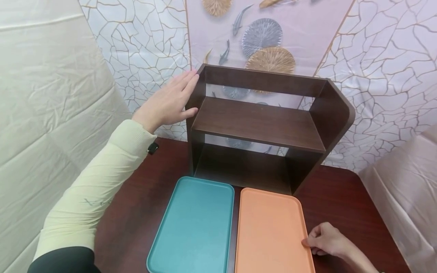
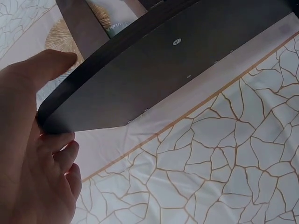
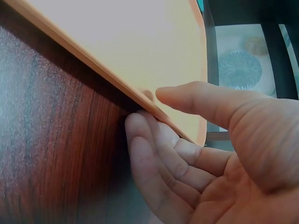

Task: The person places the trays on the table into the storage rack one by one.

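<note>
A dark brown two-tier shelf [image 1: 259, 121] stands at the back of the table. My left hand [image 1: 170, 98] rests against its left side panel [image 2: 135, 79], with fingers straight along the upper edge and the thumb toward the front. In the left wrist view the panel's rounded corner lies between thumb and fingers. At the front right, my right hand [image 1: 327, 240] holds the right rim of an orange tray [image 1: 273, 231]. The thumb is over the tray and curled fingers [image 3: 149, 163] are under its rim, as the right wrist view shows. A teal tray [image 1: 194, 223] lies left of the orange one.
Both trays lie lengthwise in front of the shelf on a dark red-brown table [image 1: 348, 204]. A patterned backdrop [image 1: 385, 76] hangs behind the shelf. Pale cloth [image 1: 51, 98] hangs at the left, and more cloth [image 1: 406, 182] at the right.
</note>
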Available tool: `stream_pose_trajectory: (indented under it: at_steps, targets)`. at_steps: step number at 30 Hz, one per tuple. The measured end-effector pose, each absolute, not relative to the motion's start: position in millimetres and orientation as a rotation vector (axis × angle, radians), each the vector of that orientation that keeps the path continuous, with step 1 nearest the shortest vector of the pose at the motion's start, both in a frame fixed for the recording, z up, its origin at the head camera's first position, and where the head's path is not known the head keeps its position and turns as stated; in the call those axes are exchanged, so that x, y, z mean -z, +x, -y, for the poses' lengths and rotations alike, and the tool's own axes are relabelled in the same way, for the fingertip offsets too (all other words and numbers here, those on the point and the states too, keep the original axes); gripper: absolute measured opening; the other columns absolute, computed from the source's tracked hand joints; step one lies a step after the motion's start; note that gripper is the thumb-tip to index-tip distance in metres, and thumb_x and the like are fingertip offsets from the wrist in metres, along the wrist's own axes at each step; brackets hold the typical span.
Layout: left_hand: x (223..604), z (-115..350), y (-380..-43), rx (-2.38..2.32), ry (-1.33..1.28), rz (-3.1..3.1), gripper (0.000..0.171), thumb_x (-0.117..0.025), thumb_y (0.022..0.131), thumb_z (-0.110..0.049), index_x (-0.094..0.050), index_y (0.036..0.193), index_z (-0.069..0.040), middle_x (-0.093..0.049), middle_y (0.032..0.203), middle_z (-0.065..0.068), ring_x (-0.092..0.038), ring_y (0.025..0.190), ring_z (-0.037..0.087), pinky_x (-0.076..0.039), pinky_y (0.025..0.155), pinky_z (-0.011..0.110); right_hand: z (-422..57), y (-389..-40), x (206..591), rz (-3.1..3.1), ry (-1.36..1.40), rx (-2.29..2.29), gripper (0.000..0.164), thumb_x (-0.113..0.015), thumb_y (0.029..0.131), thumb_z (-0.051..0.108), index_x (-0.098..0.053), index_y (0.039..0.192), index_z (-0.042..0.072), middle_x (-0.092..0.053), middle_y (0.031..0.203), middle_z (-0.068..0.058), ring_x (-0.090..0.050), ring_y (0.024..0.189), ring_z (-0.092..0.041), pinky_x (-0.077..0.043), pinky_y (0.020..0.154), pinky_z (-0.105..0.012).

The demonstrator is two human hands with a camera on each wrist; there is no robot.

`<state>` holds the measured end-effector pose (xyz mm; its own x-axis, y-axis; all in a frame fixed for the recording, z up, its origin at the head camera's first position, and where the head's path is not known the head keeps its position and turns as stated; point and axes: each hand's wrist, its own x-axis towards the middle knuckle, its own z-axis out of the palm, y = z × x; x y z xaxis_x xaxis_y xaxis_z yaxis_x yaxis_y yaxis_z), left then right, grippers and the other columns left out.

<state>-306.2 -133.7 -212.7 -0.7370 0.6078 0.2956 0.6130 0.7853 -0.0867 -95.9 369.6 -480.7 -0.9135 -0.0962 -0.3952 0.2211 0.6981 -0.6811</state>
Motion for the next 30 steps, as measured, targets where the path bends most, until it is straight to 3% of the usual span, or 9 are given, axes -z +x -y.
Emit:
stream_pose_trajectory:
  at_steps: [18,30]
  targets:
    - [210.8,134.6,-308.0,-0.090,-0.947,2.640,0.087,-0.060,0.104,-0.033,-0.013,0.167,0.006,-0.011,0.177,0.021,-0.012,0.166,0.037,-0.015,0.136,0.051,-371.3,-95.4,483.6,-2.401,-0.031,1.178,0.019,-0.067,0.094,0.002,-0.064,0.082,-0.013,-0.068,0.073,-0.003,-0.066,0.067,-0.014,-0.061,0.059,-0.029]
    - [211.3,135.2,-308.2,-0.137,-0.948,2.625,0.087,-0.061,0.103,-0.033,-0.016,0.166,0.007,-0.014,0.177,0.023,-0.013,0.166,0.037,-0.014,0.136,0.049,-374.0,-89.7,486.7,-2.256,-0.050,1.351,0.017,-0.060,0.092,-0.002,-0.060,0.089,-0.018,-0.070,0.084,-0.003,-0.072,0.082,-0.012,-0.067,0.074,-0.034]
